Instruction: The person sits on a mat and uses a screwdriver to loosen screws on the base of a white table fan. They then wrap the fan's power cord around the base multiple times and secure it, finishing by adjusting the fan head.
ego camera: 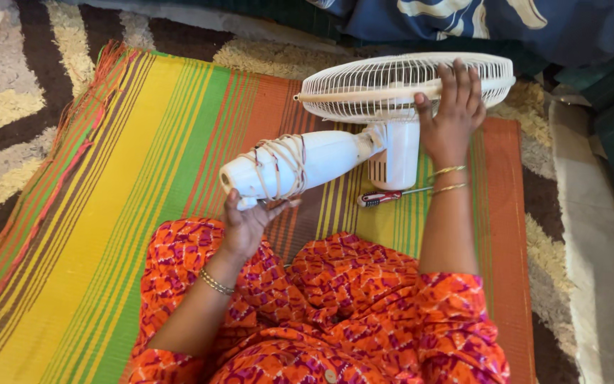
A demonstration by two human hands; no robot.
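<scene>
Currently we grip the fan [364, 135]: left hand [249, 222] closed under its cord-wrapped base, right hand [451, 114] clasping the grille; screwdriver [392, 195] untouched near the mat's [143, 142] far edge.

fan [321, 160]: glossy white plastic | mat [143, 142]: woven, striped, matt | bangles [448, 179]: shiny metal

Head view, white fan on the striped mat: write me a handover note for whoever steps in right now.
Left hand: grips the end of the white plastic fan's stem, where the cord is wound round it.
Right hand: fingers curled over the white wire grille, holding the fan tilted above the mat.
Red-handled screwdriver: lies untouched on the striped woven mat, under the fan.
Done: cord wrapped. Grille on, no parts removed. Whether any screws are out cannot be told.
</scene>
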